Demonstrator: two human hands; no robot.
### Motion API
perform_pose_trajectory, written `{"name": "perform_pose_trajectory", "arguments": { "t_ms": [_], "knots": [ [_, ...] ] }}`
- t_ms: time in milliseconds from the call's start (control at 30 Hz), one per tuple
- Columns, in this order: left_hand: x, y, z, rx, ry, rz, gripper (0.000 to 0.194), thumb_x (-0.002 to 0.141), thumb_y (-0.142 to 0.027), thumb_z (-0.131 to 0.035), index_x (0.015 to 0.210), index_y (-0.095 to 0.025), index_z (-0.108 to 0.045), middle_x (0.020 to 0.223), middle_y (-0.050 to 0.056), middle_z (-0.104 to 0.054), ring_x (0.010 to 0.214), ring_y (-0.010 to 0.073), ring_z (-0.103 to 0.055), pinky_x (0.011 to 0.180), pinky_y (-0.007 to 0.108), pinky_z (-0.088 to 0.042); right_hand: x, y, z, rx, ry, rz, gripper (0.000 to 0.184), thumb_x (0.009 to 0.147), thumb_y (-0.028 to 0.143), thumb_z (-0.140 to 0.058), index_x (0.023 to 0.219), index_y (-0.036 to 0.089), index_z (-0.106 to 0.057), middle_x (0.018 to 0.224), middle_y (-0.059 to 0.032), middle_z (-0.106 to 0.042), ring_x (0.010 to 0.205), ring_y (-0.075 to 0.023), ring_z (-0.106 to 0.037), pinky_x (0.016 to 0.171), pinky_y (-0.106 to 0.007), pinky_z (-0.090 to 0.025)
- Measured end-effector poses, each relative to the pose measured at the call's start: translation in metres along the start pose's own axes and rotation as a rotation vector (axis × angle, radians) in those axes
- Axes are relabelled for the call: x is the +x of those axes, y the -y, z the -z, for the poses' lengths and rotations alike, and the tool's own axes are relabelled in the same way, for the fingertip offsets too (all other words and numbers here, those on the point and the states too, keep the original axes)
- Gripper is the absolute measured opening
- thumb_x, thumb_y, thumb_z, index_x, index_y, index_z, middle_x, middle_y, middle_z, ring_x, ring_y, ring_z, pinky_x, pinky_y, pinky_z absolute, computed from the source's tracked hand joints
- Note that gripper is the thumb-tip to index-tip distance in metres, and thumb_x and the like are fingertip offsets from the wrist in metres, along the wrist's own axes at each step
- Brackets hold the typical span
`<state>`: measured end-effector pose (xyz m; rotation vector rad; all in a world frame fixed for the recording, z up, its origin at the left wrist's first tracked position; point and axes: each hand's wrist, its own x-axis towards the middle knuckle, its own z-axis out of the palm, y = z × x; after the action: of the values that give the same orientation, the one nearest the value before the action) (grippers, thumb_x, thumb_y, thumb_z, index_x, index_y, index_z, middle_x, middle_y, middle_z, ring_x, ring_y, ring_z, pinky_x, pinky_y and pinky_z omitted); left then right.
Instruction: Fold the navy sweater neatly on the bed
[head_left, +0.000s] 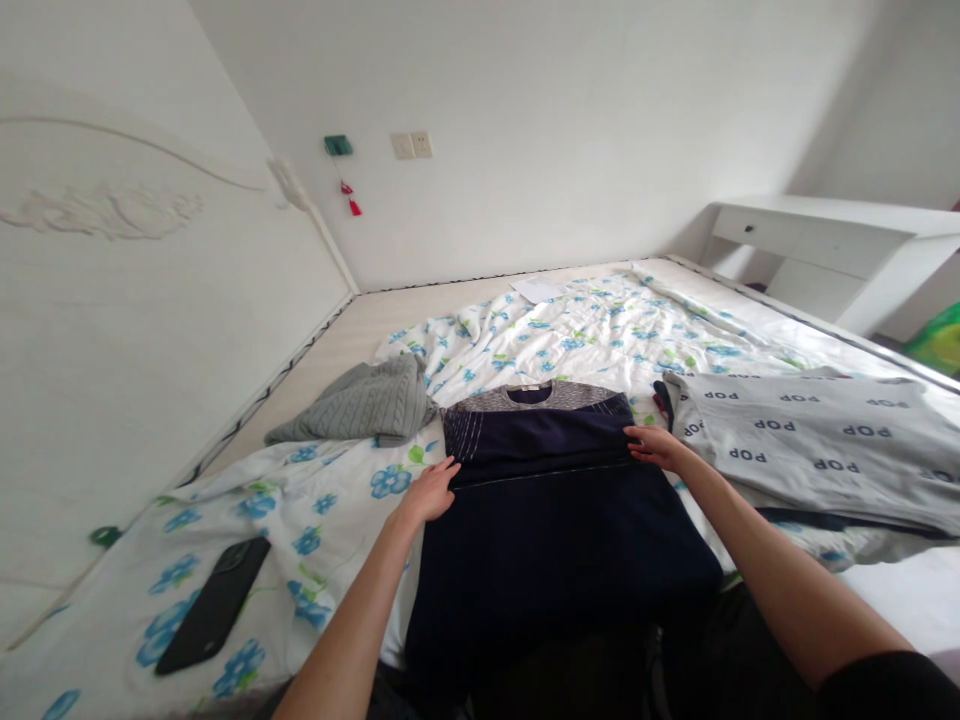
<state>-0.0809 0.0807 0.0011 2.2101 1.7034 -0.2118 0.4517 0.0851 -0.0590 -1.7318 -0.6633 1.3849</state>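
Note:
A dark navy sweater with a grey patterned yoke lies spread out before me, its neckline pointing away. The body is flat and the sleeves do not show at the sides. My left hand rests at its left edge, just below the yoke, with fingers stretched out. On the opposite edge, slightly higher, the fingers of my right hand touch the fabric, outstretched and a little apart. A thin pale line crosses the chest between both hands. The near end of the sweater fades into dark shadow by my lap.
A folded grey cable-knit garment lies to the left, a grey garment printed "POP" to the right. A black phone sits at the near left. Beneath is a floral sheet. A white desk stands at the far right.

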Motion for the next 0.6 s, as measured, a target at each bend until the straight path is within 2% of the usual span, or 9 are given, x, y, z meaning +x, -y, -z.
{"name": "perform_pose_trajectory", "arguments": {
  "t_ms": [67, 167, 233, 333, 467, 600],
  "knots": [
    [0.003, -0.004, -0.006, 0.072, -0.003, 0.044, 0.081, 0.09, -0.023, -0.057, 0.171, -0.014, -0.058, 0.188, 0.016, -0.037, 0.17, 0.0346, -0.045, 0.14, 0.048, -0.035, -0.002, 0.003, 0.003, 0.048, 0.033, 0.015, 0.021, 0.098, 0.024, -0.083, 0.118, 0.021, -0.079, 0.137, -0.0129, -0.078, 0.09, -0.0167, -0.08, 0.075, -0.023, -0.069],
    [0.005, -0.011, -0.013, 0.169, -0.01, 0.026, 0.069, 0.095, -0.021, -0.053, 0.162, -0.009, -0.065, 0.189, 0.018, -0.033, 0.17, 0.0356, -0.045, 0.14, 0.047, -0.035, -0.007, 0.006, 0.006, 0.099, 0.088, 0.025, 0.032, 0.099, 0.021, -0.082, 0.13, 0.021, -0.08, 0.141, -0.0133, -0.078, 0.092, -0.0172, -0.08, 0.076, -0.025, -0.07],
    [0.007, -0.015, -0.015, 0.182, 0.003, -0.018, 0.066, 0.096, -0.019, -0.052, 0.159, -0.008, -0.067, 0.19, 0.018, -0.031, 0.172, 0.0331, -0.042, 0.142, 0.043, -0.03, -0.01, 0.005, 0.006, 0.063, 0.081, -0.001, 0.031, 0.098, 0.022, -0.084, 0.129, 0.02, -0.081, 0.142, -0.0143, -0.078, 0.095, -0.0188, -0.08, 0.076, -0.025, -0.07],
    [0.009, -0.014, -0.014, 0.136, 0.024, 0.0, 0.073, 0.095, -0.02, -0.052, 0.166, -0.006, -0.059, 0.191, 0.018, -0.028, 0.174, 0.0311, -0.038, 0.142, 0.039, -0.03, -0.016, 0.006, 0.004, 0.001, 0.05, -0.037, 0.021, 0.101, 0.026, -0.081, 0.12, 0.018, -0.083, 0.148, -0.0153, -0.076, 0.098, -0.0189, -0.08, 0.073, -0.023, -0.069],
    [0.008, 0.005, -0.003, 0.075, 0.07, 0.061, 0.08, 0.094, -0.027, -0.055, 0.171, -0.003, -0.052, 0.192, 0.019, -0.025, 0.173, 0.0318, -0.04, 0.139, 0.034, -0.036, -0.022, 0.016, 0.006, 0.088, 0.084, 0.065, 0.022, 0.107, 0.032, -0.074, 0.119, 0.018, -0.086, 0.15, -0.0152, -0.076, 0.097, -0.0184, -0.08, 0.068, -0.02, -0.065],
    [0.002, 0.029, 0.005, 0.048, 0.149, 0.068, 0.082, 0.094, -0.031, -0.054, 0.171, -0.005, -0.052, 0.191, 0.018, -0.027, 0.173, 0.0267, -0.04, 0.138, 0.03, -0.034, -0.027, 0.022, 0.013, 0.085, 0.158, 0.106, 0.028, 0.108, 0.037, -0.071, 0.12, 0.017, -0.087, 0.149, -0.0158, -0.077, 0.096, -0.019, -0.078, 0.064, -0.018, -0.062]
  ]
}}
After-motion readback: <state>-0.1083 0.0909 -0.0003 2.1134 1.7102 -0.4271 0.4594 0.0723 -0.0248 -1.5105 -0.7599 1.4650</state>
